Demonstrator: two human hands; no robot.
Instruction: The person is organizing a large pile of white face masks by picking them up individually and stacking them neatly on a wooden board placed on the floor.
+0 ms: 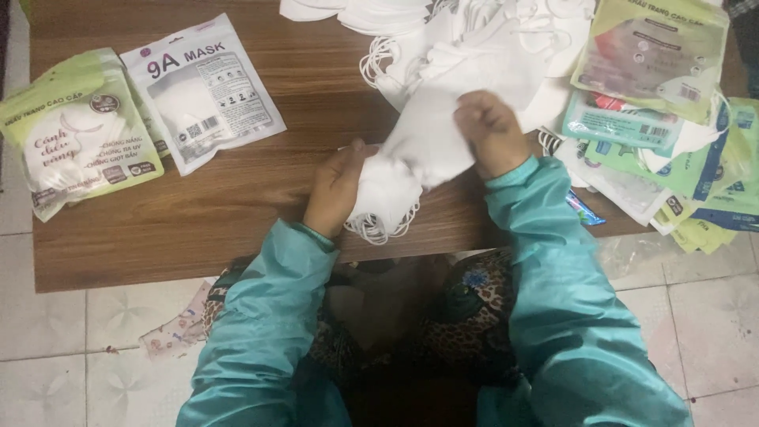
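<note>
Left hand (336,188) fingers clamped around stack of white masks (387,198) at table (237,198) front edge, right hand (492,130) pinching one white mask (431,130) above, mask packets (202,87) toward left edge

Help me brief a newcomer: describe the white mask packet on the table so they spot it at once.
Start at the wooden table and go to its left end, where two sealed packets lie. The white mask packet is the right-hand one, tilted, beside the green packet. It alone is white with a clear window.

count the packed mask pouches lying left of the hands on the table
2. A green and white pouch lies at the table's far left; a white pouch sits just right of it, overlapping its edge. More may be hidden beneath them.
</note>
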